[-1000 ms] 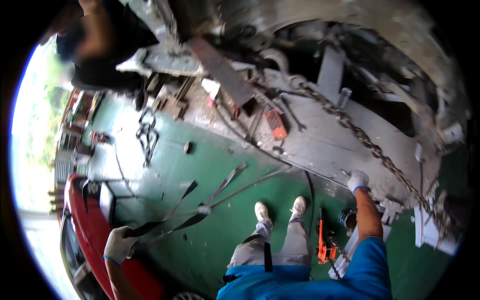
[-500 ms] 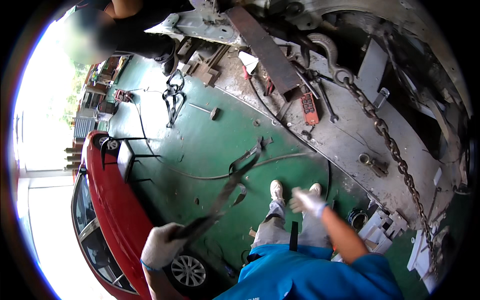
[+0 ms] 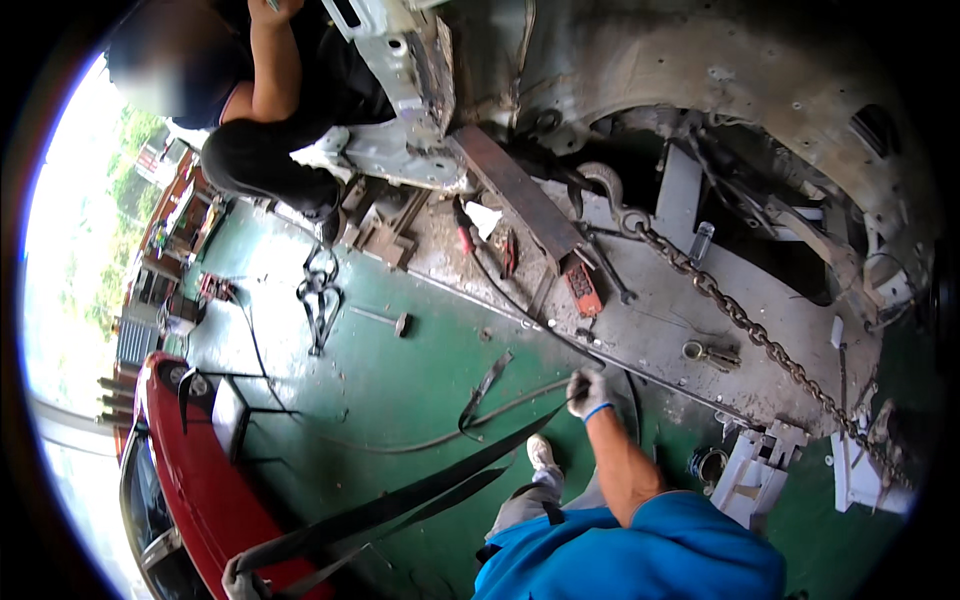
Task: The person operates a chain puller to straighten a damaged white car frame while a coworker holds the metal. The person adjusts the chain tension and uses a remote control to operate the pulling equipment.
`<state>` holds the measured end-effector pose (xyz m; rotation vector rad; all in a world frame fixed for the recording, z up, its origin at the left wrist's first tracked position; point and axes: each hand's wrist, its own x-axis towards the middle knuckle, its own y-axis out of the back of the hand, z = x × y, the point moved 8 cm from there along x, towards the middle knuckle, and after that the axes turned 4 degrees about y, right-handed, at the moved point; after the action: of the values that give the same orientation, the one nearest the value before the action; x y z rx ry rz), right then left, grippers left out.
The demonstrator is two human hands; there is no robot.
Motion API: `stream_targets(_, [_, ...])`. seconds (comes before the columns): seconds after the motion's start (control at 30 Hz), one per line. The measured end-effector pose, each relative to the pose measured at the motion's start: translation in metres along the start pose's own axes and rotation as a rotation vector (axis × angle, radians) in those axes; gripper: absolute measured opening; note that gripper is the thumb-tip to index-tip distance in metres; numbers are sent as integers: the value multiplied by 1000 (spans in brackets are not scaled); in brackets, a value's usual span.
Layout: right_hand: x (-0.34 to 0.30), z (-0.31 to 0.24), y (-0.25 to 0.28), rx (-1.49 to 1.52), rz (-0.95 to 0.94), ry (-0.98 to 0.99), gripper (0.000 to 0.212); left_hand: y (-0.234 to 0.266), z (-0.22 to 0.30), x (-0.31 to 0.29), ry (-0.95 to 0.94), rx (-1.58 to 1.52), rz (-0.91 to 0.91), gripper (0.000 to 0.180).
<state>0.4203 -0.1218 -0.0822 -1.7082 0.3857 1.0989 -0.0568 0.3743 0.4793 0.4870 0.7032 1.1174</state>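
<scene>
A long black strap (image 3: 425,488) stretches slantwise in front of my body, doubled along part of its length. At the lower left edge my left hand (image 3: 240,580), in a white glove, is closed round one end and partly cut off by the picture's rim. My right hand (image 3: 588,392), gloved too, has its fingers closed on the strap's other part, above the floor near the metal platform's edge. A further dark strap length (image 3: 485,392) hangs or lies beyond the taut part; I cannot tell which.
On the metal platform (image 3: 640,330) lie a wrench (image 3: 612,272), a red remote control (image 3: 582,290) and a rusty chain (image 3: 740,318) with a hook. A stripped car body (image 3: 640,60) stands above. A co-worker (image 3: 265,150) crouches at upper left. A red car (image 3: 215,480) and hammer (image 3: 402,324) are left.
My left hand has moved down and left with the strap. My right hand, open before, has risen and closed on the strap, which now stretches between both hands. The view has shifted.
</scene>
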Motion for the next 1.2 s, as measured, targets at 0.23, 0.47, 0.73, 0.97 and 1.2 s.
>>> stream_targets(0.23, [-138, -1, -104, -554, -167, 226, 17, -193, -174, 142, 183, -52, -228, 18])
stream_targets(0.47, [-253, 91, -172, -1113, -567, 288, 34, -502, 17, 30, -63, -5, -1272, 77])
stream_targets(0.73, [-265, 118, -175, -2407, -784, 259, 65, -537, 208, -65, 114, -808, -1657, 51])
stream_targets(0.97, [-230, 104, -177, -2404, -968, 175, 41, -524, 268, 15, -78, -929, -1202, 32])
stream_targets(1.2, [-210, 30, -251, -2697, -963, 359, 59, -540, 296, -22, -306, -138, -990, 30])
